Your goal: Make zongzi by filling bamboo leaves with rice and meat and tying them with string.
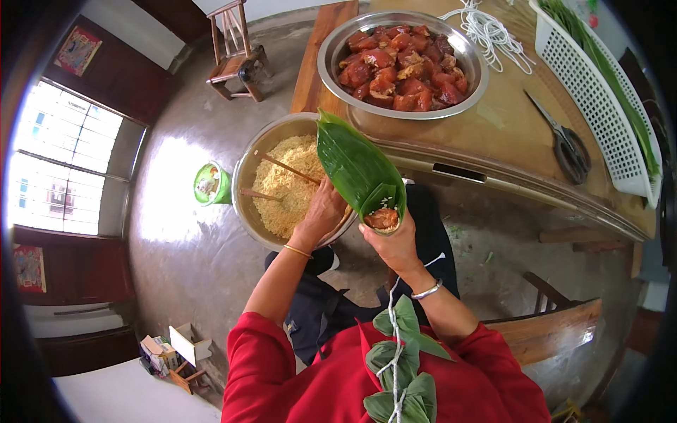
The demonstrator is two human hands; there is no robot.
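My right hand [394,240] grips a green leaf cone [357,158], its long tip rising up and to the left. Inside the cone's mouth lies a piece of marinated meat [382,218], with a few white rice grains on the leaf above it. My left hand [322,209] reaches into the right side of a metal basin of rice [288,217]; its fingertips are hidden. One thin wooden stick [285,166] slants from the rice to these fingers, and whether they grip it cannot be told. A second wooden handle [259,194] stands in the rice, left of the hand.
A steel basin of reddish meat chunks [402,69] stands on the table, near white string [486,31], scissors [566,143] and a white plastic basket [592,90] of long leaves. Leaf-wrapped bundles [394,359] hang on string before my red top. A green bin [211,182] stands on the floor.
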